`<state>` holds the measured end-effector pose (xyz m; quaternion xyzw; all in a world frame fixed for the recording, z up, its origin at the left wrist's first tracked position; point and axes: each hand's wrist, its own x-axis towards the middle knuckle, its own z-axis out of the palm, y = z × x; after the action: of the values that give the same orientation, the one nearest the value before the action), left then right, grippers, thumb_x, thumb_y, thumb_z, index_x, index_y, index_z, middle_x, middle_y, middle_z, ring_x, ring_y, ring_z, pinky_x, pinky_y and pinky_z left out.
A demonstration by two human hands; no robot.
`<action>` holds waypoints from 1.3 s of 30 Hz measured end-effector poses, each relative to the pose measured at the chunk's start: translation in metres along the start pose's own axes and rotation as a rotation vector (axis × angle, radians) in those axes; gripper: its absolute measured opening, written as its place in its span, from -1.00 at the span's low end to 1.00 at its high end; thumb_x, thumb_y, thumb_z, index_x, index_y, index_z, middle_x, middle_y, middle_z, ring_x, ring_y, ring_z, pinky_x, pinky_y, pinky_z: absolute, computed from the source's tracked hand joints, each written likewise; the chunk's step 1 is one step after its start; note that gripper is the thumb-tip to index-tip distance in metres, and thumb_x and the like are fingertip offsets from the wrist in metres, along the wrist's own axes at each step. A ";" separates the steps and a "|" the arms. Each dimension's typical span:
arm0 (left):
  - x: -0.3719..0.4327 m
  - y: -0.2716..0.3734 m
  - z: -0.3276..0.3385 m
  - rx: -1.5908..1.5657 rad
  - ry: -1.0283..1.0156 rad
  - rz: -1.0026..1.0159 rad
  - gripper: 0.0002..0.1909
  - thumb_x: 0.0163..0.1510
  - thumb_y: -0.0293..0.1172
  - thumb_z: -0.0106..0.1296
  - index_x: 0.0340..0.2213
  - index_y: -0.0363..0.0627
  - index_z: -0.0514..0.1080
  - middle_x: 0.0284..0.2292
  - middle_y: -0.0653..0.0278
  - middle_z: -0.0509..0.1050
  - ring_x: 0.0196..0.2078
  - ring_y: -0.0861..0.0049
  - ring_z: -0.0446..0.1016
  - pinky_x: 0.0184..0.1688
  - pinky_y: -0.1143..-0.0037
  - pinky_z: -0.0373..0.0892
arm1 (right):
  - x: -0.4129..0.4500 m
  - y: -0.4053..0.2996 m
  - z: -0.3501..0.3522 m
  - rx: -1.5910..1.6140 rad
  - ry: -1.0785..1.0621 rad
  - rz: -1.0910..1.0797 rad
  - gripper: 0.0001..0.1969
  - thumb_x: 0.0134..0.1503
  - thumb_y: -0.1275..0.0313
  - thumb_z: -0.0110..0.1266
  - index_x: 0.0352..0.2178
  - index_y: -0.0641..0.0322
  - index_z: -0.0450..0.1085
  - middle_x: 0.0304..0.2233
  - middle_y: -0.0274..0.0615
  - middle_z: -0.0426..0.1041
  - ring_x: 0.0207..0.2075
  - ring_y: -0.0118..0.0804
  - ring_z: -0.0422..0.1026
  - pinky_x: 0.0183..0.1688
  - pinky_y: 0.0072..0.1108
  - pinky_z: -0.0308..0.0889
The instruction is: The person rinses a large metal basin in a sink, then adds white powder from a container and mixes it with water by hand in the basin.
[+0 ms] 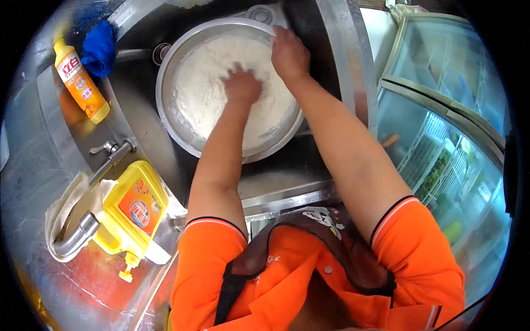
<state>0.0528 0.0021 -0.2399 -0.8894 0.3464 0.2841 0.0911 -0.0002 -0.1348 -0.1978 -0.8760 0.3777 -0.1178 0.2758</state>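
A wide metal basin [162, 99] stands in the stainless-steel sink, filled with a pale, flour-like powder [198, 93]. My left hand [243, 85] rests in the powder near the basin's middle, its fingers spread and blurred, the fingertips partly sunk or hidden. The right side of the basin's rim is gripped by my right hand [290, 51], with the fingers curled over the edge.
Left of the sink [140, 111] are a yellow dish-soap bottle [83, 82], a blue cloth [99, 49], a faucet [112, 159] wrapped in pale cloth and a yellow pump jug [134, 207]. A glass-doored refrigerated cabinet [445, 111] stands at the right.
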 end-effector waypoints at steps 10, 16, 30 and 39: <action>0.052 -0.065 -0.030 -0.193 0.320 -0.222 -0.53 0.00 -0.11 -0.02 -0.17 -0.25 0.43 0.08 -0.13 0.16 0.13 0.05 0.16 0.04 0.03 0.19 | -0.002 0.010 -0.003 0.094 0.005 0.068 -0.71 0.13 0.33 -0.15 -0.10 0.07 0.31 -0.14 -0.10 0.38 -0.13 0.03 0.35 -0.12 -0.25 0.29; 0.065 0.047 -0.013 -0.018 0.343 0.110 -0.60 0.02 -0.22 -0.17 -0.23 -0.25 0.45 -0.08 -0.11 0.34 0.04 0.11 0.27 0.01 0.12 0.23 | 0.001 0.006 0.002 0.093 0.008 0.174 -0.70 0.12 0.32 -0.15 -0.11 0.03 0.32 -0.13 -0.11 0.39 -0.11 0.04 0.35 -0.11 -0.25 0.28; -0.009 0.026 0.009 0.528 -0.042 0.844 -0.69 0.09 -0.30 -0.19 -0.22 -0.16 0.44 -0.03 0.20 0.34 0.11 0.40 0.22 0.20 0.26 0.03 | -0.012 -0.001 -0.005 0.004 -0.094 0.084 -0.73 0.15 0.32 -0.17 -0.12 0.04 0.30 -0.14 -0.08 0.37 -0.12 0.03 0.35 -0.13 -0.23 0.28; -0.083 -0.036 0.060 -0.504 0.106 -0.103 -0.48 -0.01 -0.13 0.00 -0.06 -0.19 0.31 -0.03 -0.11 0.29 0.04 0.05 0.24 0.00 0.13 0.20 | -0.072 -0.007 -0.042 -0.036 -0.248 0.433 -0.68 0.08 0.45 -0.16 -0.13 0.40 0.15 -0.20 0.26 0.37 -0.15 0.22 0.38 -0.10 -0.14 0.29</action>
<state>0.0005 0.0974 -0.2430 -0.9140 0.2234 0.3096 -0.1373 -0.0630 -0.0952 -0.1590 -0.7871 0.5219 0.0592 0.3233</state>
